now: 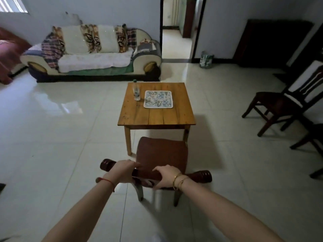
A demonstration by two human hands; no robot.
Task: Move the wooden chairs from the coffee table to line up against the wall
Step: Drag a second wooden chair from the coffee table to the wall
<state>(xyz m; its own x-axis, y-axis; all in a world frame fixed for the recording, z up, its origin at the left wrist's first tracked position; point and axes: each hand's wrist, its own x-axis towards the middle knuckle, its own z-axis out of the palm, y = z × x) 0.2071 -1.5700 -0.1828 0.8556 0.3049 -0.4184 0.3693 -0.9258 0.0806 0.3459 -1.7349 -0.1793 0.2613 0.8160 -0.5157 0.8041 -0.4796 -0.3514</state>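
The dark carved top rail [155, 173] of a brown-cushioned wooden chair [161, 154], set at the near edge of the square wooden coffee table [156, 116], is gripped by the left hand [125, 170] and right hand [166, 177]

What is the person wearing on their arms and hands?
Both forearms are bare, with no sleeves in view and no gloves. The left hand has a thin red string bracelet at the wrist, with a small bead or knot hanging from it. The right hand has two slim gold-coloured bangles at the wrist. No rings or watch can be made out.
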